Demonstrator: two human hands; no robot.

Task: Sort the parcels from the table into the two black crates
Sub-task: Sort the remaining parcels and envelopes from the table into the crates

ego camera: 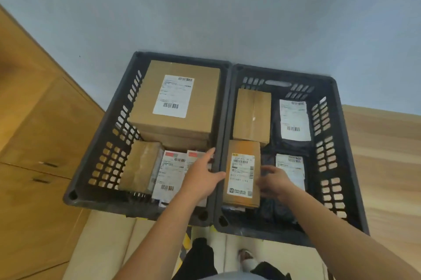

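Observation:
Two black crates stand side by side, the left crate (102, 143) and the right crate (341, 143). The left one holds a large cardboard box (177, 97) with a white label, a small taped box (139, 168) and white-labelled flat parcels (169, 175). The right one holds a plain cardboard box (251, 115), dark bags with white labels (295, 120) and a narrow labelled cardboard box (242, 175). My left hand (202, 177) is open, thumb touching that narrow box's left side. My right hand (274, 180) grips its right edge with curled fingers.
A grey wall rises behind the crates. Wooden cabinets (34, 120) with dark handles stand at the left, and a wooden surface (387, 165) lies at the right. Below the crates are a pale floor, yellow-black tape and my legs and shoe (248, 259).

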